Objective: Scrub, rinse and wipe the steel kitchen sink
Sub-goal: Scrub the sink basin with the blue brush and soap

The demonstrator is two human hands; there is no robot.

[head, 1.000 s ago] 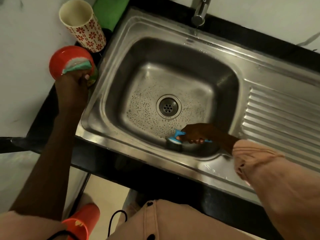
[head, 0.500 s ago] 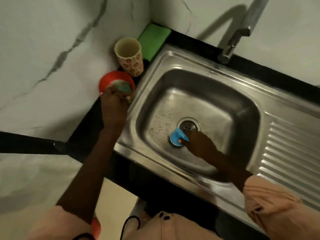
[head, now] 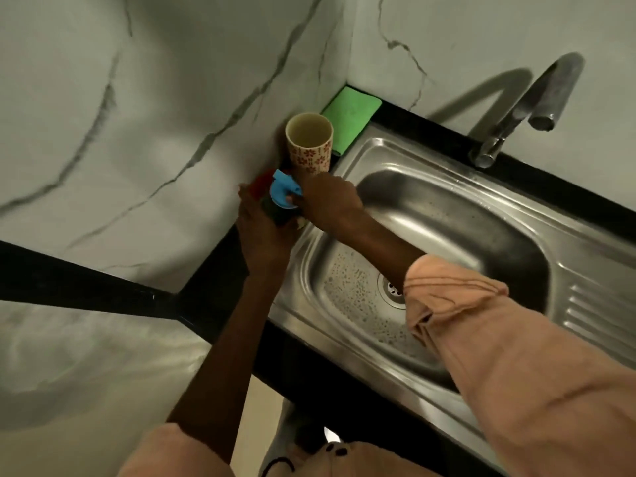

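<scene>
Both hands meet at the sink's 10 o'clock corner. Right hand (head: 328, 201) grips the blue scrubber (head: 283, 192), fingers curled round its handle, pressing it down onto a red container (head: 258, 184) that's mostly hidden. Left hand (head: 263, 235) cups that container from below; its fingertips are out of sight. Steel sink (head: 447, 215) lies at 4 o'clock from the hands, soap bubbles on its floor, drain (head: 390, 290) half covered by the right sleeve (head: 481, 339). Floral cup (head: 309, 146) and green cloth (head: 349, 117) sit at 12 o'clock, just beyond.
</scene>
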